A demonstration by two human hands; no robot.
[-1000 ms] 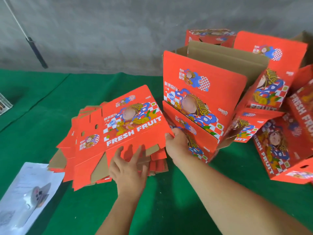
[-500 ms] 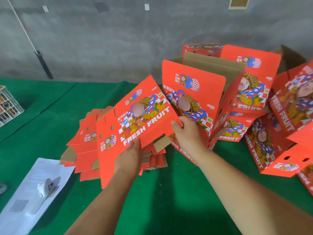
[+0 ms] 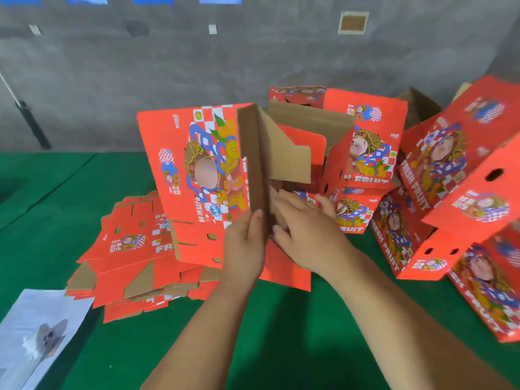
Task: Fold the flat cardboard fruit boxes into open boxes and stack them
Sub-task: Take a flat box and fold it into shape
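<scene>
A red printed fruit box [image 3: 197, 170] stands on end in front of me, partly spread open so its brown inside shows. My left hand [image 3: 247, 246] grips its near vertical edge, fingers curled round the cardboard. My right hand [image 3: 306, 229] reaches into the opening with straight fingers pressing on an inner flap. Below and to the left lies the pile of flat boxes [image 3: 135, 257] on the green table [image 3: 281, 333].
Several folded red boxes [image 3: 450, 192] are heaped at the right and behind. A white sheet with a small grey object [image 3: 36, 336] lies at the lower left. A grey wall [image 3: 168, 66] stands behind, with a dark-handled rod [image 3: 31, 122] leaning on it.
The flat box has been lifted off the pile, turned upright and spread open. My right hand moved from its right edge into the opening; my left hand shifted to the near edge.
</scene>
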